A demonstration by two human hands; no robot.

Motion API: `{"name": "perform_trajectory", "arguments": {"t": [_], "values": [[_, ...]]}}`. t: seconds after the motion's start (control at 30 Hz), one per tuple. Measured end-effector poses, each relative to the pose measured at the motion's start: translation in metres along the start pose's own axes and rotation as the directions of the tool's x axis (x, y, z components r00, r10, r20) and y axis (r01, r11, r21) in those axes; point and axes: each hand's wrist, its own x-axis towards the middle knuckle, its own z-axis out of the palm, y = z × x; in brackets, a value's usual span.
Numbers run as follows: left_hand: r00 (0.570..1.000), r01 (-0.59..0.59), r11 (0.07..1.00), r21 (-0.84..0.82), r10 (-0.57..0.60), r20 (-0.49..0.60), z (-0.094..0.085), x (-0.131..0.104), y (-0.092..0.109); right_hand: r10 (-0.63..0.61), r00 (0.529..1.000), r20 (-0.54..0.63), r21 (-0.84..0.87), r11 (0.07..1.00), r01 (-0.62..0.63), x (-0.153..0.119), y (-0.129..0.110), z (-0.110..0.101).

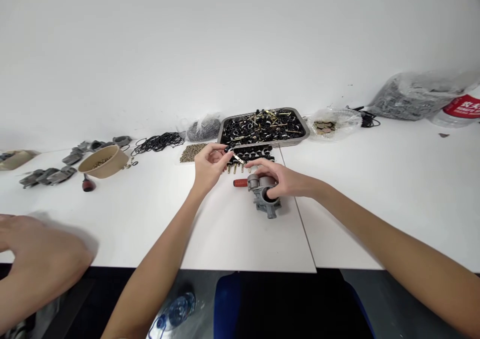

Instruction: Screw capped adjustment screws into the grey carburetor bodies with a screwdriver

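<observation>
My left hand [212, 163] pinches a small part with a black head and a thin brass-coloured stem [237, 158], tilted down toward the right. Just to its right, my right hand [279, 178] is closed around a grey metal carburetor body [267, 201] on the table, thumb at its round bore. The right index finger reaches close to the tip of the stem; whether they touch I cannot tell. A red screwdriver handle [240, 183] lies behind the carburetor. Beyond my hands, a row of similar black-headed parts [258, 152] lies before a metal tray [262, 143] heaped with more.
Brass pieces [192, 152], black rings [159, 142] and a beige bowl [103, 161] stand left, near grey castings [48, 176]. Bagged discs [324, 126] and a large plastic bag [408, 96] lie right. Another person's arm [41, 259] rests at the left edge.
</observation>
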Motion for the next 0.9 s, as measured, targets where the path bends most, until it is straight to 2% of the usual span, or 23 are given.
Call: {"name": "perform_trajectory", "arguments": {"t": [0.17,0.33,0.43,0.53,0.7,0.9], "values": [[1.000,0.010,1.000,-0.013,-0.010,-0.010,0.001,0.000,0.003,0.011,0.998,-0.062,0.093,0.996,-0.005,-0.002,-0.007,-0.003],[1.000,0.016,0.999,-0.048,-0.016,-0.003,0.001,-0.001,0.007,-0.009,0.975,-0.222,0.134,0.990,0.039,0.000,-0.008,0.001],[1.000,0.023,0.996,-0.081,-0.023,-0.002,0.002,-0.002,0.008,-0.036,0.935,-0.353,0.164,0.981,0.100,0.006,-0.002,0.008],[1.000,0.023,0.995,-0.101,-0.022,0.007,0.003,-0.003,0.008,-0.069,0.870,-0.488,0.175,0.969,0.175,0.011,0.006,0.014],[1.000,0.013,0.991,-0.134,-0.009,0.029,0.007,-0.004,0.008,-0.043,0.782,-0.622,0.173,0.966,0.191,0.015,0.013,0.016],[0.999,0.003,0.987,-0.163,0.005,0.046,0.008,-0.006,0.011,0.035,0.773,-0.634,0.278,0.943,0.185,0.016,0.014,0.011]]}}
